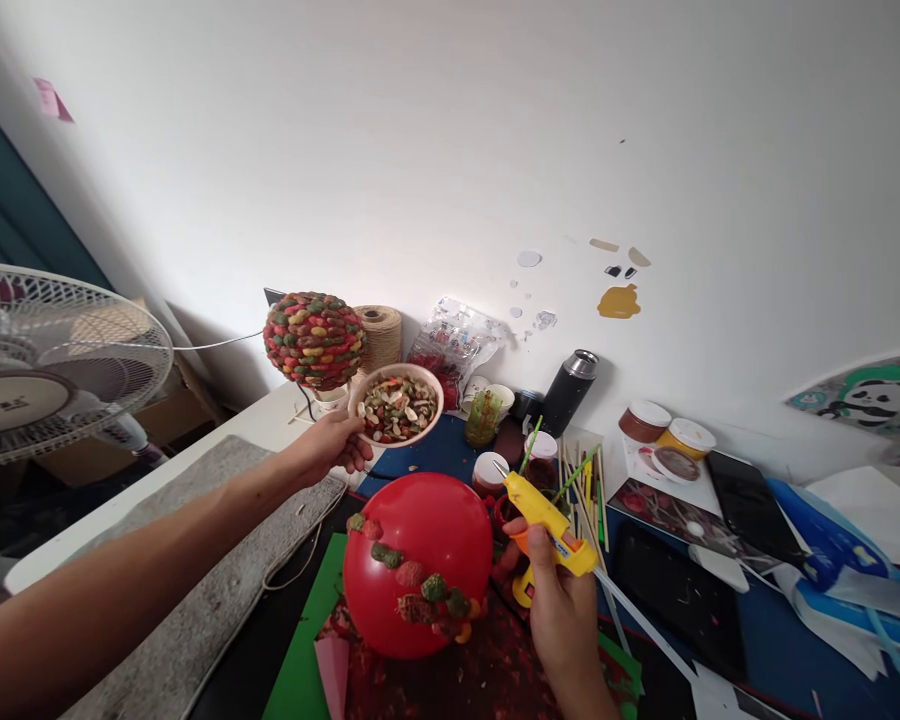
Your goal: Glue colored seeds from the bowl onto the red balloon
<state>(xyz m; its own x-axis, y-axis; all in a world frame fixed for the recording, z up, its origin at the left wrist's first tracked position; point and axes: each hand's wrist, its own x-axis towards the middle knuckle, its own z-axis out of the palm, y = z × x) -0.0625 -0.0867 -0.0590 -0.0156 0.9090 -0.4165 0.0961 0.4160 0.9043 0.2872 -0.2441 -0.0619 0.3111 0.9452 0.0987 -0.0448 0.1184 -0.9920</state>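
My left hand [337, 440] is closed on the near-left rim of a pale bowl [433, 378], thumb uppermost. Painted nut shells [397, 405] in green, red and white fill the bowl, which tips toward me. In my right hand [559, 610] is a yellow hot glue gun [544, 510], its nozzle pointing up and left and a long glue stick [645, 625] trailing behind. Between my hands rests a red balloon [420, 520], with a slanting row of green and red shells [410, 573] on its front. Fingers of the right hand partly hide behind the gun.
A shell-covered ball [315, 340] stands at back left beside a twine spool [381, 335]. Paint jars [489, 472], a black flask [570, 390] and thin sticks [589, 490] stand behind the gun. A black tablet [679, 590] lies right; a fan [60, 370] is left.
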